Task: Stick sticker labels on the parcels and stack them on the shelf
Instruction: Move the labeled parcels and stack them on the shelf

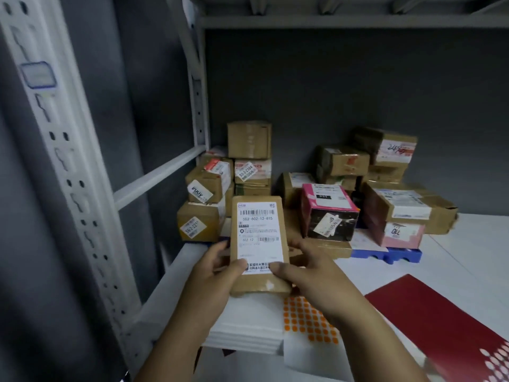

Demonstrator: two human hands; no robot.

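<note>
- Head view: two hands hold one flat brown parcel [260,245] up over the front of the white shelf [468,260], its long side running away from the person.
- The left hand [217,274] grips the parcel's near left edge, its fingers [220,248] curled round the side and the thumb lying on the face.
- The right hand [308,271] grips the near right edge the same way, thumb pressed on the lower end of the face, fingers wrapped behind.
- One big white shipping label [259,232] covers most of the parcel's face; it carries two barcodes and the printed number 502-602-12-815.
- Just below the hands lies one sheet of round orange stickers [305,318], many dots in rows, partly hidden by the right wrist.
- The sheet rests beside one low stack of white pads [248,329] at the shelf's front edge.
- To the right lies one red folder [440,323] with a pale dotted pattern at its near corner.
- At the back stand two heaps of parcels. The left heap [220,194] shows about six brown boxes piled against the upright, several with small slanted white labels.
- The right heap [385,186] shows about eight boxes, most of them brown; one pink-and-black box [327,213] stands in front, and one pink box sits low under a brown one.
- One blue plastic piece [391,255] lies under the right heap.
- One white perforated upright [68,172] rises at the left, blurred.
</note>
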